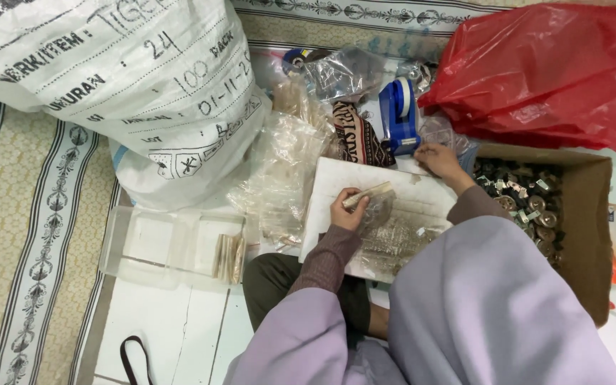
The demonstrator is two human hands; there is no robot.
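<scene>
My left hand (348,209) grips a small flat beige bundle (367,194) of thin pieces over a white board (386,178) on my lap. A clear plastic bag (390,235) with small pieces lies on the board just below that hand. My right hand (437,160) rests at the board's far right corner, fingers curled, next to a blue tape dispenser (398,114). Whether the right hand holds anything is hidden. A lilac cloth (479,306) covers my arms and the lower board.
A big white printed sack (130,78) stands at the left, a red plastic bag (550,71) at the top right. A cardboard box (589,235) of small round metal parts sits right. A clear plastic tray (165,246) holds beige pieces. Crumpled clear bags (286,164) lie between.
</scene>
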